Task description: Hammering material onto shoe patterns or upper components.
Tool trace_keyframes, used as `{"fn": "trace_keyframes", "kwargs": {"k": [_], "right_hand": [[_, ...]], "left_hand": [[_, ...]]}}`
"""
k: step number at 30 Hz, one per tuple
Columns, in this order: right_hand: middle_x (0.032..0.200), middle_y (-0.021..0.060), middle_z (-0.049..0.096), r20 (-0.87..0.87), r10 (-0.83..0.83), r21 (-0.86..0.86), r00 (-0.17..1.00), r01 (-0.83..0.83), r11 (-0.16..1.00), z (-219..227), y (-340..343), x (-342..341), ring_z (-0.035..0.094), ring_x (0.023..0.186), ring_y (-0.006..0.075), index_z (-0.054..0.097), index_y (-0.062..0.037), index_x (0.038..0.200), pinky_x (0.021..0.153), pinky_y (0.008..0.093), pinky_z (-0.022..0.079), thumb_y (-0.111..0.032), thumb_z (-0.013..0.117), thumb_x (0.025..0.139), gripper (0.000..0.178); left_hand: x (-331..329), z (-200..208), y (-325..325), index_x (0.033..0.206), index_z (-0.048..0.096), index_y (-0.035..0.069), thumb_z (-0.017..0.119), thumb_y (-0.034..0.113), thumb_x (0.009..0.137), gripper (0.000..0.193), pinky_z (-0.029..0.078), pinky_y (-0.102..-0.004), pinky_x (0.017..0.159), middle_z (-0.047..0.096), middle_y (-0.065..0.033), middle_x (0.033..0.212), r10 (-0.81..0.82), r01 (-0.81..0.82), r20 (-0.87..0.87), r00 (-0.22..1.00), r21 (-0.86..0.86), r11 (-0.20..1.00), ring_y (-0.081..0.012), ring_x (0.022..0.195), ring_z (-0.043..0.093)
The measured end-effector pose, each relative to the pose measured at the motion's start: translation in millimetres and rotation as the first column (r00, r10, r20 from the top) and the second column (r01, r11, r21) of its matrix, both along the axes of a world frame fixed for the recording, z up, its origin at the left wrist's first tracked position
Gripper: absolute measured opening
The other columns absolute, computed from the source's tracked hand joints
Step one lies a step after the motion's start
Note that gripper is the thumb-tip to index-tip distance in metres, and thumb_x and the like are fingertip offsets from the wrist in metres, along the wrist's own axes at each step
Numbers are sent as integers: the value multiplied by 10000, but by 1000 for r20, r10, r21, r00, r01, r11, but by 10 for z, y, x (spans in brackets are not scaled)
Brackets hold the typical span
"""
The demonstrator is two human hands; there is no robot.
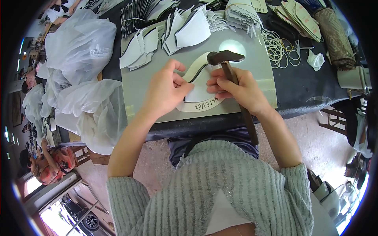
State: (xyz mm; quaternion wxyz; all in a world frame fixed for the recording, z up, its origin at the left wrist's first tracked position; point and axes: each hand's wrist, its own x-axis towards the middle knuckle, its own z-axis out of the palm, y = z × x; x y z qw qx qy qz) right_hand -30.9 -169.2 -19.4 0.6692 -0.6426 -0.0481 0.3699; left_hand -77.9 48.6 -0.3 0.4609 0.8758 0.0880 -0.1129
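My left hand (164, 88) pinches the left edge of a curved white shoe-upper piece with a dark border (199, 72), which lies on a grey work board (138, 84). My right hand (236, 88) grips a dark hammer (226, 58) by its wooden handle, and its fingertips also press on the white piece. The hammer head hovers just above the piece's top end. A second pale cut piece (197, 106) lies underneath, near the board's front edge.
Stacks of white and black-edged cut pieces (169, 35) fill the board's far side. Rubber bands (280, 49) lie to the right, beige insoles (301, 17) behind them. Clear plastic bags (84, 78) pile up on the left. Other people sit at far left.
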Motion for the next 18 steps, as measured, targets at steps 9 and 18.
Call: {"fn": "trace_keyframes", "kwargs": {"k": [9, 18], "right_hand": [[1074, 139, 680, 48, 0, -22, 999, 1, 1000, 11, 20, -29, 695, 968, 199, 547, 73, 1239, 797, 285, 566, -116, 526, 999, 306], [1083, 142, 680, 43, -6, -3, 999, 6, 1000, 9, 0, -24, 696, 964, 193, 538, 77, 1259, 803, 282, 564, -117, 545, 988, 333]], "left_hand": [[24, -22, 138, 1101, 512, -51, 760, 80, 750, 450, 498, -290, 616, 702, -115, 760, -100, 92, -95, 991, -83, 992, -153, 648, 657], [110, 115, 8, 1143, 536, -15, 755, 82, 803, 416, 435, -245, 570, 668, -48, 745, -22, -55, -220, 975, -339, 939, -89, 631, 568]]}}
